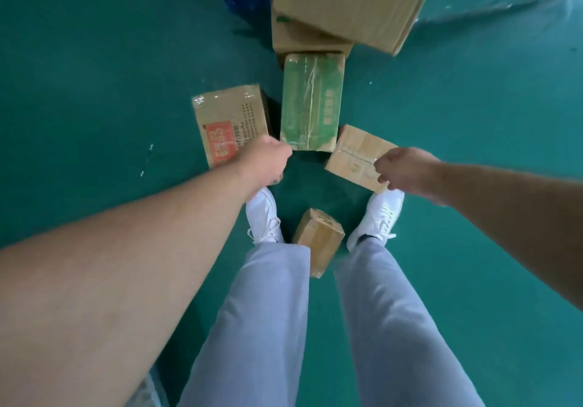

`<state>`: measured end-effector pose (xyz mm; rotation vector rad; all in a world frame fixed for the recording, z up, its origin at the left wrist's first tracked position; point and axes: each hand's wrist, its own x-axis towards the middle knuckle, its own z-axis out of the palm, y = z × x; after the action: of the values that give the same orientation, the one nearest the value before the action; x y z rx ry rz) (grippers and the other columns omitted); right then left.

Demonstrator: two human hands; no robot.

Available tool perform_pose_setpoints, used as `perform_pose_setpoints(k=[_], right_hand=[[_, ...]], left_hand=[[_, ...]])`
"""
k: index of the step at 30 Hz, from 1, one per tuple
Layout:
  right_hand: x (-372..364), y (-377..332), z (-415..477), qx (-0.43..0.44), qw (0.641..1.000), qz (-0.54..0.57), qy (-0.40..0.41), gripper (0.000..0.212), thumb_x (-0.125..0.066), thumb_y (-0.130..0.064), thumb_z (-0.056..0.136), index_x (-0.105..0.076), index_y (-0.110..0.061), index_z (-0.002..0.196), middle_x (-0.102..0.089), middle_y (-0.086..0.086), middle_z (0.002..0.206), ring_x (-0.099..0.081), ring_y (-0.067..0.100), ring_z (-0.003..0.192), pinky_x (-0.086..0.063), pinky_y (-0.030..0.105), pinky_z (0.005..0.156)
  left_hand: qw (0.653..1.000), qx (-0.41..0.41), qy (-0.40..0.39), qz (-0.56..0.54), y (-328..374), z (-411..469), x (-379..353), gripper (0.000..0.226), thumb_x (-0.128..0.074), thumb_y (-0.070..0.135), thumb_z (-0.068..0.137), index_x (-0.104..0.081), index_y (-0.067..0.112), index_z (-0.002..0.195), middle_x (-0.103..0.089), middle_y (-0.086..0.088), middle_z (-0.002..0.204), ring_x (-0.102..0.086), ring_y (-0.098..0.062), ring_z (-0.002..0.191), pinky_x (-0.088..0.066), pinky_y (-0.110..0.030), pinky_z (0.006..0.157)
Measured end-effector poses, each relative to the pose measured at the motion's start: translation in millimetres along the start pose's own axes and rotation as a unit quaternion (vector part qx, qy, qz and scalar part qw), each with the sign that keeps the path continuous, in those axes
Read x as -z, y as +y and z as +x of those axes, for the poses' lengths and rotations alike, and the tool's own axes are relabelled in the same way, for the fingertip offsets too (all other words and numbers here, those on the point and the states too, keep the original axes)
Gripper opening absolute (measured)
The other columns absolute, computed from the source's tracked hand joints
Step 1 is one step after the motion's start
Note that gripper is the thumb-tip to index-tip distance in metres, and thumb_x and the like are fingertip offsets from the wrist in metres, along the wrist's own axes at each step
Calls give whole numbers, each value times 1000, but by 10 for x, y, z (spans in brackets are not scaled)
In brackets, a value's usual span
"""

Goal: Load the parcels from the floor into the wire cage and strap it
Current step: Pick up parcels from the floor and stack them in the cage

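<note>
The fingers [382, 168] of the right hand [405, 171] were curled over a small brown parcel [351, 154]. Those of the left hand [268, 160] were hidden near the green parcel [310, 100]. I could not tell if either hand gripped anything. Both parcels lay on the floor [94, 91].

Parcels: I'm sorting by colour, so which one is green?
The green parcel just beyond the left hand, lying in the middle of the group; every other parcel is brown cardboard.
</note>
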<state>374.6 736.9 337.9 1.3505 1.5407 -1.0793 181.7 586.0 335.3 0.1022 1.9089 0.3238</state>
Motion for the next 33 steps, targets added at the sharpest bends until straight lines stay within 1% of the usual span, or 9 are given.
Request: perform_pose_setpoints(k=[3,6,9,12,15,19,22,27,33], right_hand=[[-331,-80,819,10,999,43,-5,34,-49,-20,98,-64,-8,126,-67,19,124,-62,30,98,-53,40,89],[-643,-177,1474,9,996,84,-5,53,-52,-20,98,-44,-18,150,-60,8,119,-54,27,98,-49,30,74],[-856,-235,1973,3,988,154,-10,59,-45,-19,104,-28,-30,159,-56,0,115,-55,21,96,-48,25,69],[-942,-282,2306,2,966,256,-20,52,-48,-13,101,-44,-32,150,-59,-12,108,-55,7,88,-48,21,80],[-1009,-296,2331,-21,939,342,-30,43,-58,-15,91,-60,-32,130,-63,-10,128,-58,13,112,-52,36,94],[-939,-326,1810,-12,922,386,-27,44,-64,-27,84,-55,-35,126,-64,-6,122,-59,18,115,-51,44,98],[-743,-370,1165,5,913,406,-33,36,-66,-38,88,-55,-35,122,-68,-1,117,-64,22,112,-50,47,103],[-460,-255,-297,36,903,428,-22,29,-61,-41,94,-57,-37,123,-70,-3,118,-66,20,111,-49,46,105],[-175,-85,-2113,88,923,375,-16,21,-55,-40,102,-59,-25,116,-65,-8,112,-60,8,103,-52,38,99]], left_hand=[[1000,-4,12,-10,-22,805,-148,15,-53,20,98,-62,18,110,-59,-4,101,-56,-22,98,-46,-31,88],[1000,2,12,-16,-71,1465,-321,50,-57,20,95,-50,18,145,-55,-5,137,-50,-27,130,-41,-43,113],[999,23,7,-34,-162,1939,-469,77,-57,16,92,-25,22,161,-33,-4,162,-33,-29,148,-30,-50,121],[996,45,-17,-72,-270,2216,-605,77,-57,13,86,-30,18,158,-33,-6,163,-36,-29,145,-32,-52,120],[989,58,-26,-134,-311,2147,-678,63,-61,19,79,-50,14,141,-45,-3,153,-45,-26,135,-37,-49,114],[976,79,-7,-201,-320,1694,-592,91,-65,29,56,-46,23,144,-52,-9,146,-59,-33,124,-53,-56,95],[966,78,-9,-245,-198,1069,-394,64,-64,23,78,-46,27,139,-57,-7,130,-66,-29,105,-62,-42,66],[966,36,22,-257,-124,-222,-49,63,-68,42,71,-53,46,132,-62,7,132,-62,-27,120,-51,-55,101],[957,-30,41,-285,-68,-2218,314,22,-59,28,94,-64,46,106,-72,12,115,-67,-18,110,-53,-49,102]])
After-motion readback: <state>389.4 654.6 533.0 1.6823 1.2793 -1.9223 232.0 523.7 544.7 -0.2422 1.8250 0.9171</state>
